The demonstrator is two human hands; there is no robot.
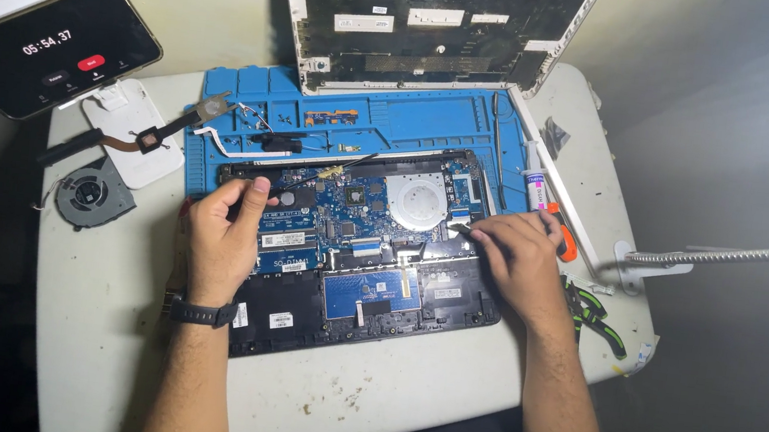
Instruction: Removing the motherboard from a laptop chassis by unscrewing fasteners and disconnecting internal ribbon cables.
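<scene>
An opened laptop base (pixel 291 316) lies on a blue repair mat (pixel 415 118), its blue motherboard (pixel 347 207) exposed. My left hand (pixel 223 231) rests on the board's left side and pinches a thin black tool (pixel 327 173) whose tip points toward the board's middle. My right hand (pixel 515 255) sits on the right side of the base, fingertips pinched on a small part by a flat ribbon cable (pixel 459 223). A dark watch is on my left wrist.
The removed bottom cover (pixel 445 20) leans at the back. A phone (pixel 47 42) showing a timer stands at left, with a fan (pixel 93 194) and heat pipe (pixel 138 138) beside it. Paste tube (pixel 534 187), green pliers (pixel 597 317) and a flexible metal arm (pixel 737 256) are at right.
</scene>
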